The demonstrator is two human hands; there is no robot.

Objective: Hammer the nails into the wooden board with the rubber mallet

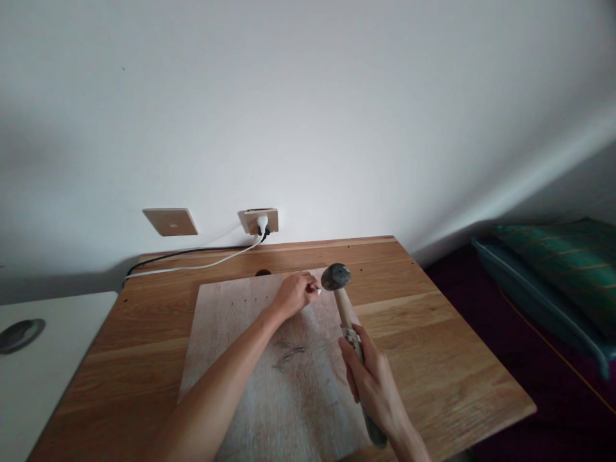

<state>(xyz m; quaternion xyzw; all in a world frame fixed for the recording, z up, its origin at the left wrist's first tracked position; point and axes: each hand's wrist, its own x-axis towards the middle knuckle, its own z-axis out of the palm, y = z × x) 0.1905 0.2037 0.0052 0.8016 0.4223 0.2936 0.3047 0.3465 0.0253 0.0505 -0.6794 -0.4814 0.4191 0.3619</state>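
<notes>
Wooden tabletop [457,359]: its far edge runs close along the white wall [366,128], so your room on that side ends there; the right edge slants outward toward you, its near corner jutting beyond your right forearm.
Pale board [216,333]: lies flat on the tabletop before you, its far edge set back from the tabletop's far edge, its near end running out of view.
Left hand [294,294]: yours reaches across the board to its far right part, thumb and fingers pinched on a small piece [318,290] with a whitish end; what it is, you cannot tell at this size.
Right hand [370,375]: wrapped around the handle of the mallet [336,277], apart from your left.
Mallet head: dark, raised beside your left fingertips near the board's far right corner; its height above the wood is hard to judge.
Loose metal pieces [289,353]: a thin scatter mid-board, between your two forearms.
Dark dots [245,300]: a short row near the board's far edge, left of your left hand; holes or heads, you cannot tell.
Right-hand room: a broad strip of wood grain between board and table edge.
Left side: a white surface [43,391] adjoins the tabletop.
Cables [206,265]: one white, one black, along the far left edge from the socket [249,222].
</notes>
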